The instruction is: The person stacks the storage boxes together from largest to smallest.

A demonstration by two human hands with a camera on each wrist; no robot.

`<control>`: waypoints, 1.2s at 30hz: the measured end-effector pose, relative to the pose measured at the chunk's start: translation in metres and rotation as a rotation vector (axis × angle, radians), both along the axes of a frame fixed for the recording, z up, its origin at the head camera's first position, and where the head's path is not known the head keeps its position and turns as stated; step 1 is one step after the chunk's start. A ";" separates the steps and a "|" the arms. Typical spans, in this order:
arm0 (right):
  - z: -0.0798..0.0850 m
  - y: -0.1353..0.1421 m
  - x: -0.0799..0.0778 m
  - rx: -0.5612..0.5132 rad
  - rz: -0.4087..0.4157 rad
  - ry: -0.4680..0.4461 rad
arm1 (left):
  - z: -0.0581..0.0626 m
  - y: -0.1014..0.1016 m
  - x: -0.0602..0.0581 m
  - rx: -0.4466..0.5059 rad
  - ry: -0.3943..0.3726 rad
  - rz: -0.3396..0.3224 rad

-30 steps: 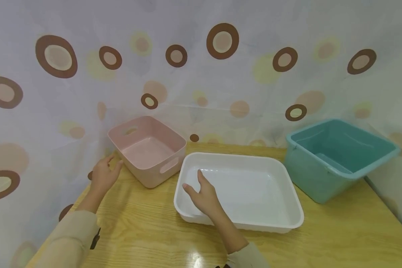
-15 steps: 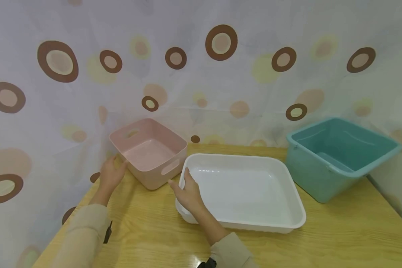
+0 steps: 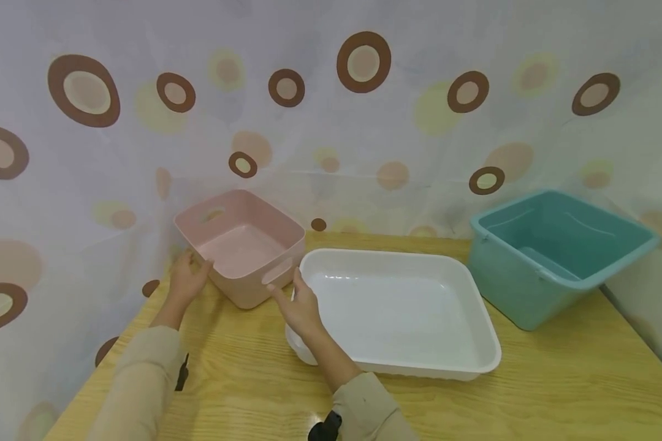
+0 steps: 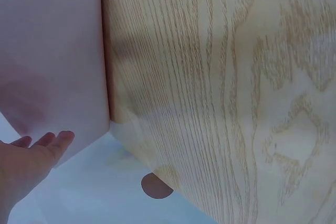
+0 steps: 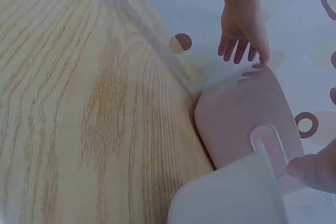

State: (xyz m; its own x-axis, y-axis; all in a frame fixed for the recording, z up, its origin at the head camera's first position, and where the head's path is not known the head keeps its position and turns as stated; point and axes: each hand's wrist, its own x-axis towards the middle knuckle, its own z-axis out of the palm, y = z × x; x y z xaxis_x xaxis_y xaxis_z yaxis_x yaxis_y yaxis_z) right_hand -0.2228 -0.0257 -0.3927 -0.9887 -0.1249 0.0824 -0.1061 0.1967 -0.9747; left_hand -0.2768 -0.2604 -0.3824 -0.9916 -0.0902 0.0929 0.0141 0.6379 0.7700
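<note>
A pink plastic basket (image 3: 237, 291) with oval handle cutouts stands at the back left of the wooden table. My left hand (image 3: 187, 283) is at its left side, fingers loosely extended; the left wrist view has those fingertips right at the pink wall (image 4: 58, 56). On the other side, my right hand (image 3: 300, 308) reaches over the left end of a white tray (image 3: 386, 253). Its thumb and fingers are spread beside the basket's front handle cutout (image 3: 278, 270). In the right wrist view the right thumb (image 5: 315, 170) overlaps the edge of that cutout (image 5: 268, 142).
A teal bin (image 3: 502, 278) stands tilted at the right of the table. The white tray is in the middle, close against the pink basket's right corner. Behind everything hangs a dotted sheet (image 3: 331, 122), which also runs along the table's left edge.
My right hand has moved left from over the white tray to the pink basket's front handle. My left hand has shifted slightly right, closer to the basket's left wall. The containers have stayed put.
</note>
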 end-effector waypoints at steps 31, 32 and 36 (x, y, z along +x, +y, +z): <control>0.006 -0.019 -0.017 0.063 0.230 -0.058 | -0.004 0.023 -0.007 0.107 0.053 0.154; 0.005 -0.019 -0.017 0.068 0.249 -0.056 | -0.005 0.024 -0.007 0.092 0.054 0.171; 0.005 -0.020 -0.017 0.084 0.299 -0.050 | -0.006 0.026 -0.006 0.105 0.051 0.210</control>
State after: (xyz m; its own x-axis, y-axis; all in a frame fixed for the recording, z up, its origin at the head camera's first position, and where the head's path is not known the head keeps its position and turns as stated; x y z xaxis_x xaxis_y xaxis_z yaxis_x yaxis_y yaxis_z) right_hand -0.2394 -0.0460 -0.3881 -0.9098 -0.4150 0.0115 -0.1236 0.2444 -0.9618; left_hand -0.2826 -0.2346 -0.3883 -0.9443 -0.3061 0.1211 -0.0705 0.5473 0.8340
